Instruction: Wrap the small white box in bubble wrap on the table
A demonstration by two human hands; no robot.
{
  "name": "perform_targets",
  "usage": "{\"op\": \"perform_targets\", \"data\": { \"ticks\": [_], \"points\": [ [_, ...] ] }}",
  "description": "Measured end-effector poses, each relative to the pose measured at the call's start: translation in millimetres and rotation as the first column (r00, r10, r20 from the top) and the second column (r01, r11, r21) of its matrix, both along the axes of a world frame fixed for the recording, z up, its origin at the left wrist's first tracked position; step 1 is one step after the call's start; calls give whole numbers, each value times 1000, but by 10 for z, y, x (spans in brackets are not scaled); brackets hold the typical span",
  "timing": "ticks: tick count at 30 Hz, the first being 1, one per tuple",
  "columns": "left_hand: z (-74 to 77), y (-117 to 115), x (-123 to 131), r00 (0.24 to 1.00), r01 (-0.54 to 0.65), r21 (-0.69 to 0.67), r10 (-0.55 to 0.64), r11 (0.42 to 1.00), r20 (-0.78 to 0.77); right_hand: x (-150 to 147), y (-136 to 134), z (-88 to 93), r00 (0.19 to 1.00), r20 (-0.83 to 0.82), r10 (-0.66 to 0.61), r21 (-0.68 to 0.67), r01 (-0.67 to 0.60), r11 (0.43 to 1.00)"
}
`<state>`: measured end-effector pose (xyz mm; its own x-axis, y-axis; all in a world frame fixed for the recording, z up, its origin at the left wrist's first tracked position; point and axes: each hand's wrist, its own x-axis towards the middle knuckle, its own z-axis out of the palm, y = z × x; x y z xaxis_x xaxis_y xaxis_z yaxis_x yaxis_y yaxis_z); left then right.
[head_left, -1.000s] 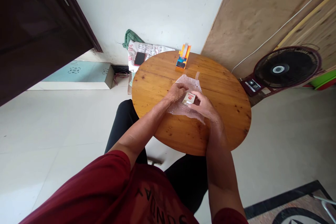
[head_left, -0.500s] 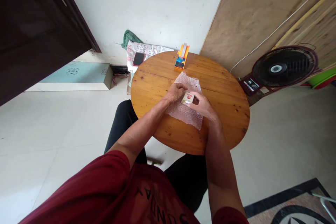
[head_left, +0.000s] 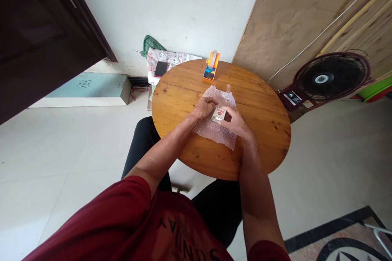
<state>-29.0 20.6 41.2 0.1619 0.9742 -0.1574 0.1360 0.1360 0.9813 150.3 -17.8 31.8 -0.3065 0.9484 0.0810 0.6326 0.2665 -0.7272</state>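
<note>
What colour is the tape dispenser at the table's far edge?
The tape dispenser is orange with a dark blue near end; the head view shows it.

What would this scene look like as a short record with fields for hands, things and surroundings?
Left hand: curled on the bubble wrap, left of the small box
Right hand: holds the small box over the wrap
Surface: round wooden table
Far edge: orange tape dispenser
Beyond table: fan at right, phone on a printed sack
</note>
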Motion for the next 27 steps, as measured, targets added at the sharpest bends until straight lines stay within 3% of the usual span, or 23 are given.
{"op": "perform_targets", "data": {
  "ticks": [27],
  "points": [
    [-9, 3, 14, 1000, 8, 30, -8, 1000, -16, -2, -4, 5, 1000, 22, -13, 9, 12, 1000]
  ]
}}
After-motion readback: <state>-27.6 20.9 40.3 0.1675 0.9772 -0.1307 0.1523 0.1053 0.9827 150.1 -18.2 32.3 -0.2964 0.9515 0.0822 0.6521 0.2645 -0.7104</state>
